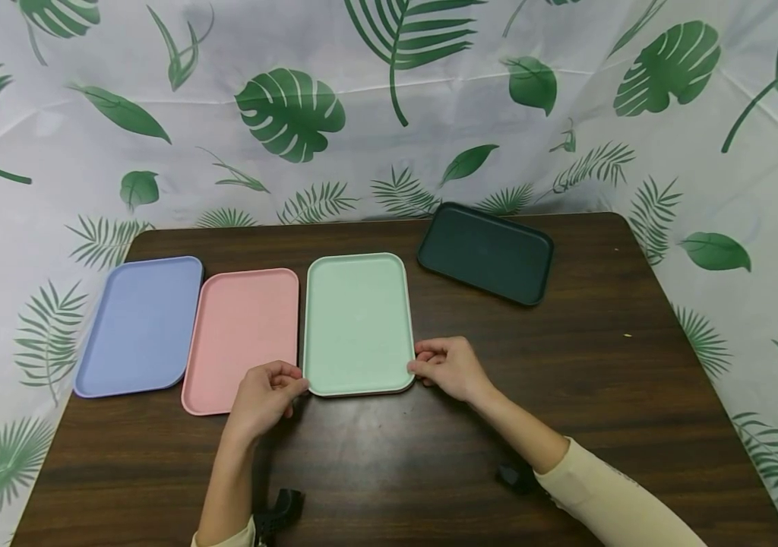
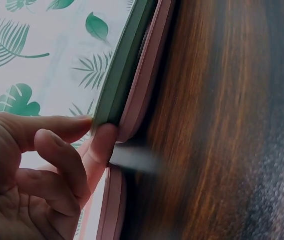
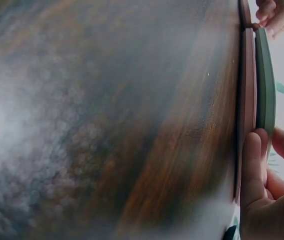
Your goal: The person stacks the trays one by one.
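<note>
A light green tray (image 1: 359, 323) lies in the middle of the table, its long sides running front to back. My left hand (image 1: 267, 396) pinches its near left corner between thumb and finger. At the near right corner my right hand (image 1: 452, 370) grips the rim the same way. Both wrist views show a pink tray (image 2: 140, 80) directly under the green one (image 2: 120, 70), with a thin dark gap between their edges. Beside the left hand lies another pink tray (image 1: 245, 327), which the hand partly covers in the head view.
A blue tray (image 1: 143, 327) is at the far left, against the left pink tray. Near the back edge, right of centre, a dark green tray (image 1: 488, 254) lies at an angle. Behind the brown wooden table (image 1: 601, 425) hangs a leaf-patterned cloth (image 1: 444, 99).
</note>
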The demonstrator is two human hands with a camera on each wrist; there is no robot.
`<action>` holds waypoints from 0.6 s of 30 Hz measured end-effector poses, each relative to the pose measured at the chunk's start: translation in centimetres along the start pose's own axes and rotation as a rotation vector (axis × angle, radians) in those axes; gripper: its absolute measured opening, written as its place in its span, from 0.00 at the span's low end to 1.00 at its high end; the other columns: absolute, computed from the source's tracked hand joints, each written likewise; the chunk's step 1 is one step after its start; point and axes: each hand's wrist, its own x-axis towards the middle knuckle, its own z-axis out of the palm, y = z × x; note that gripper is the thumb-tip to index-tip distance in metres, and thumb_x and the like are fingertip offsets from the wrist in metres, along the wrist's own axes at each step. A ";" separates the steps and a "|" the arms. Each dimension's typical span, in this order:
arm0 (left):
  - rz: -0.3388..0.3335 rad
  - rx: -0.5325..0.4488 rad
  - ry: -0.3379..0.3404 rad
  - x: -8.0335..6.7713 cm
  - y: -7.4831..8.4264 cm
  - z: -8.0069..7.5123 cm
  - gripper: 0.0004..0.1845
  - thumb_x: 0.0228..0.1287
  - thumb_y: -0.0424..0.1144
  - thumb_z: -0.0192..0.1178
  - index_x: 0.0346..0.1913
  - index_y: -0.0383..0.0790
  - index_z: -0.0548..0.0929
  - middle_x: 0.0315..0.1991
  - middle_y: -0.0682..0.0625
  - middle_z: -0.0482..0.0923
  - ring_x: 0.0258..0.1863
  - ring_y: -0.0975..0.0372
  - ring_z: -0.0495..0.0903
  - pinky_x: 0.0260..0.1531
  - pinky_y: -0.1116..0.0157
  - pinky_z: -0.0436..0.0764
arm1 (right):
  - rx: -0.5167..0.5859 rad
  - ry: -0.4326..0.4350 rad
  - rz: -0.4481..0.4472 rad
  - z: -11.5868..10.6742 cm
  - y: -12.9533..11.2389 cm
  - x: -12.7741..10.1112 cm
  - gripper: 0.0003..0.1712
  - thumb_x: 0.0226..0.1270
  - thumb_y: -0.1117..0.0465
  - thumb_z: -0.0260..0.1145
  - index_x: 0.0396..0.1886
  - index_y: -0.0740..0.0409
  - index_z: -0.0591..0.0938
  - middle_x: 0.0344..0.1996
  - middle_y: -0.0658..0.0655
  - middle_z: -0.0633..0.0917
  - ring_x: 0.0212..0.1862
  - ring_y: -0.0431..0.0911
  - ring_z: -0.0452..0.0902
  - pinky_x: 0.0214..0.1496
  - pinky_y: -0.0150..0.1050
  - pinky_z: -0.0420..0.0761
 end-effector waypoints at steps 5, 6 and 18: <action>0.000 0.039 0.010 0.0 0.1 0.1 0.06 0.61 0.31 0.65 0.37 0.30 0.81 0.22 0.44 0.77 0.12 0.60 0.73 0.16 0.66 0.72 | -0.014 0.004 -0.002 0.0 0.0 0.0 0.18 0.57 0.69 0.74 0.46 0.74 0.83 0.27 0.56 0.85 0.27 0.46 0.83 0.29 0.41 0.83; 0.000 0.048 0.013 0.0 0.1 0.1 0.06 0.61 0.31 0.65 0.37 0.31 0.81 0.22 0.44 0.77 0.13 0.60 0.73 0.16 0.66 0.72 | -0.018 0.006 -0.004 -0.1 0.0 0.0 0.18 0.57 0.68 0.74 0.46 0.74 0.83 0.26 0.55 0.85 0.27 0.46 0.83 0.29 0.41 0.83; 0.021 0.125 0.042 -0.1 0.3 0.2 0.05 0.60 0.32 0.66 0.36 0.31 0.83 0.21 0.44 0.79 0.12 0.59 0.74 0.16 0.65 0.74 | -0.064 0.025 -0.018 -0.2 -0.2 -0.1 0.16 0.54 0.67 0.76 0.41 0.71 0.85 0.25 0.55 0.85 0.25 0.46 0.83 0.29 0.39 0.83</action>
